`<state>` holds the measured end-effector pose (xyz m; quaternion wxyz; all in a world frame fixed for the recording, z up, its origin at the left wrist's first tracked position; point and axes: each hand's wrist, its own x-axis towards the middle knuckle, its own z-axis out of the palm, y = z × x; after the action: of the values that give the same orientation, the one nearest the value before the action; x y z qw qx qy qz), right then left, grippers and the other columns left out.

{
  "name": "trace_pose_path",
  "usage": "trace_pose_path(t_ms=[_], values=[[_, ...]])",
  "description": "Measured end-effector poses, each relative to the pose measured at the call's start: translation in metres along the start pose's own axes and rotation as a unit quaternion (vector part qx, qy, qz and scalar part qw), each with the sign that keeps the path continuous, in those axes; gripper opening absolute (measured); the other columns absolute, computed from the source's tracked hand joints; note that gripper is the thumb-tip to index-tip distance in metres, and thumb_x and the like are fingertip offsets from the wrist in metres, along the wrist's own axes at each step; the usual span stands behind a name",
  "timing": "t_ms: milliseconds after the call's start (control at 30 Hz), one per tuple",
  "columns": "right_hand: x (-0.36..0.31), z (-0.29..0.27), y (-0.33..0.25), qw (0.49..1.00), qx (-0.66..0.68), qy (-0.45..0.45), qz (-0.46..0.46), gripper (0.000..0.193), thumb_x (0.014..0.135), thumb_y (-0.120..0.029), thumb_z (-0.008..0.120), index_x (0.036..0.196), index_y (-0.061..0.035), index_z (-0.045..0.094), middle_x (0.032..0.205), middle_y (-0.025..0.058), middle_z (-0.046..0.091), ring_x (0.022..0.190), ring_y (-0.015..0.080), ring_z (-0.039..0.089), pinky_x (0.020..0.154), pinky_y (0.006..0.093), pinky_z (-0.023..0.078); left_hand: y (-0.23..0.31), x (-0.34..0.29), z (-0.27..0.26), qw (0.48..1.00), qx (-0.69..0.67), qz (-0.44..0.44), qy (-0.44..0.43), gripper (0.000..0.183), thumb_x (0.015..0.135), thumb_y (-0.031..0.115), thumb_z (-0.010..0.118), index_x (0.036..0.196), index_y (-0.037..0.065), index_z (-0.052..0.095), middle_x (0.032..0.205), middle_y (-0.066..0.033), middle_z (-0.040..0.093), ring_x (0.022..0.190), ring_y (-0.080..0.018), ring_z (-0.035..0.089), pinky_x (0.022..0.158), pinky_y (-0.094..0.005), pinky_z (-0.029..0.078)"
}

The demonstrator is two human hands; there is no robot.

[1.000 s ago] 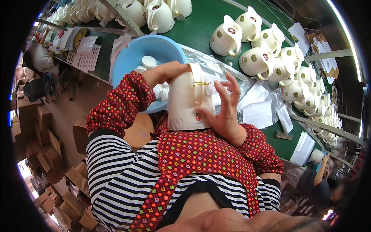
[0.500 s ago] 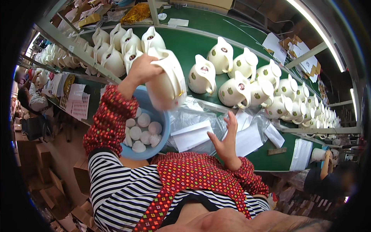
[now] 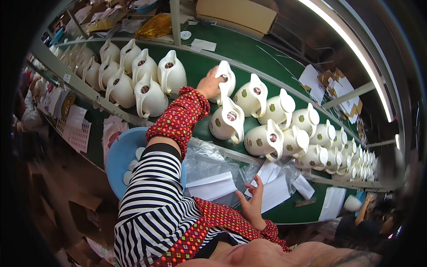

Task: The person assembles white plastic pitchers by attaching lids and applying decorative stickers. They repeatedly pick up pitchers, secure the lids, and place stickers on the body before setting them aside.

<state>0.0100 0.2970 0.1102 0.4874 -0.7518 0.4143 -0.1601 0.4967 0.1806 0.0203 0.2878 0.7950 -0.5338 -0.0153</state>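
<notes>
My left hand is closed on the handle side of a cream jug, whose base is near the far side of the green bench. My fingers hide part of this jug. Just to its right stand a jug with green and dark round marks and, nearer me, another marked jug. My right hand hovers with fingers spread and holds nothing, above white paper sheets and clear plastic bags.
Rows of cream jugs stand left and right on the green bench. A blue basin with white round lids is below my left arm. A metal post rises behind; a person's arm shows far right.
My left hand has carried the jug from above the basin away from me and rightward, to the far part of the bench. My right hand stays open, and the whole view has shifted.
</notes>
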Motion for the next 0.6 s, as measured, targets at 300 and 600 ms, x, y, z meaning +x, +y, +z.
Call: trace_pose_path(t_ms=[300,600], values=[[0.031,0.001,-0.022,0.993,0.108,-0.04,-0.012,0.079,0.09,0.001,0.075,0.158,-0.006,0.036,0.121,0.0114,0.067,0.115,0.0212,0.063,0.105,0.0359,0.046,-0.107,-0.002,-0.111,0.957,0.279,-0.058,0.05,0.042,0.09,0.006,0.065,0.132,0.011,0.062,0.162,-0.0257,0.034,0.154,-0.0427,0.029,0.123,-0.0549,0.032],[0.073,-0.023,-0.068,0.918,0.387,-0.084,0.011,0.063,0.097,0.0,0.064,0.156,-0.0012,0.042,0.128,0.0142,0.064,0.121,0.0247,0.062,0.111,0.0409,0.045,-0.26,-0.057,-0.115,0.978,-0.117,-0.138,-0.105,0.053,0.082,0.028,0.081,0.132,0.012,0.07,0.156,-0.0259,0.041,0.142,-0.0447,0.043,0.121,-0.0461,0.037]])
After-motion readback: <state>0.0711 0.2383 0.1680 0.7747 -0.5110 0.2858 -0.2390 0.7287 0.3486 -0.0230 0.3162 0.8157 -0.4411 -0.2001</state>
